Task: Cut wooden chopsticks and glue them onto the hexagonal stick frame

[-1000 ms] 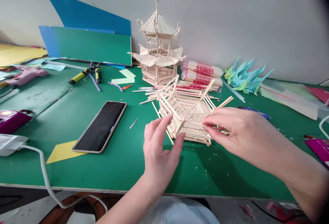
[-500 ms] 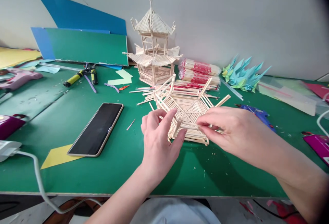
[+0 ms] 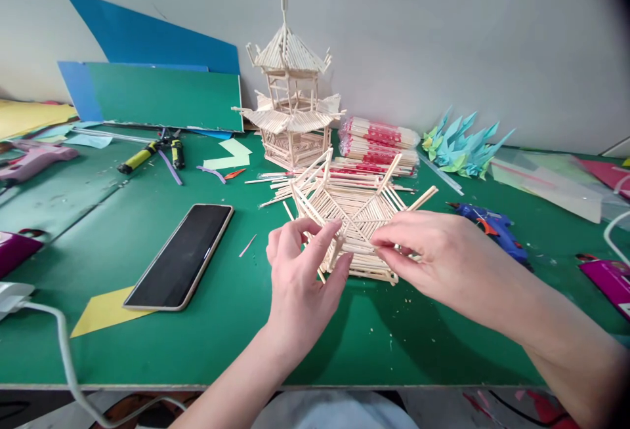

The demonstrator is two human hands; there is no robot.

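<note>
A flat hexagonal frame of thin wooden sticks (image 3: 361,209) lies on the green table (image 3: 207,344), with stick posts rising from its corners. My left hand (image 3: 300,278) grips its near left corner, fingers curled round the sticks there. My right hand (image 3: 436,255) pinches a stick at the near edge of the frame, thumb and forefinger pressed together. Behind the frame stands a finished two-tier stick pagoda (image 3: 290,101).
A black phone (image 3: 180,255) lies left of my hands on a yellow paper. Wrapped chopstick packs (image 3: 378,143), loose sticks, pliers (image 3: 147,153), a blue glue gun (image 3: 492,229), paper cranes (image 3: 462,143) and coloured sheets (image 3: 162,94) lie around. A white cable (image 3: 63,357) hangs over the near edge.
My left fingers have curled tighter round the frame's corner. My right hand has slid a little left along the near edge. The view has shifted slightly.
</note>
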